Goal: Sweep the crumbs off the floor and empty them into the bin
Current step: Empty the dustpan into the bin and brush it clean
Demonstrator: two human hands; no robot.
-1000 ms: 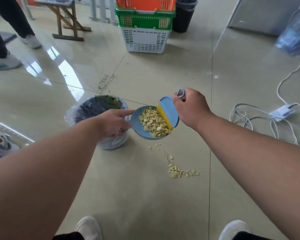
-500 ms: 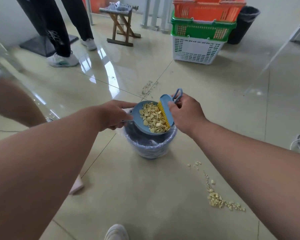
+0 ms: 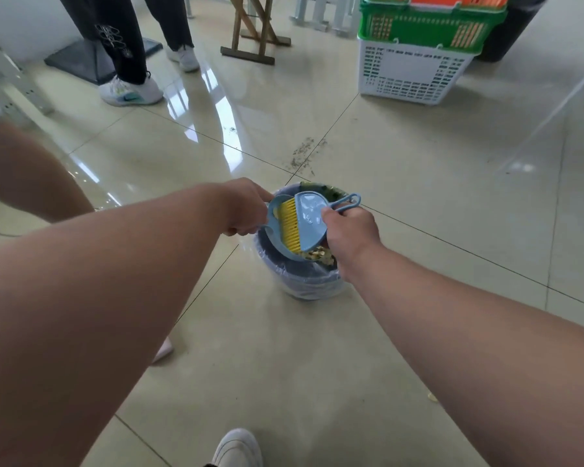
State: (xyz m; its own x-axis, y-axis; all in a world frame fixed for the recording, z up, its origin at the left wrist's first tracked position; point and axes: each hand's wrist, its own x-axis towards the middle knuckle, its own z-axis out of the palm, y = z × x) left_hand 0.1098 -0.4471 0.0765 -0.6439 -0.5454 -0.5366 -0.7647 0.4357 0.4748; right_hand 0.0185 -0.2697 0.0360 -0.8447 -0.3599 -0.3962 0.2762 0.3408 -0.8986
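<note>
Where half a second ago the dustpan sat level and heaped with crumbs, it now tips steeply over the bin. On the left, the left hand [image 3: 241, 210] is closed around the handle of the blue dustpan [image 3: 277, 230], whose pan has rolled up on edge so that hardly any of its load shows. Against it lies the small blue brush [image 3: 309, 220], yellow bristles pressed to the pan's face; before, the brush stood at the pan's far rim. The right hand [image 3: 349, 235] grips the brush by its looped handle, fingers curled shut. Below the pan's lower lip, pale crumbs [image 3: 319, 255] lie inside the lined bin [image 3: 300, 281], which stands on the tiled floor [image 3: 418, 183] directly beneath both tools. The crumb trail seen earlier on the floor at the right is out of view.
</note>
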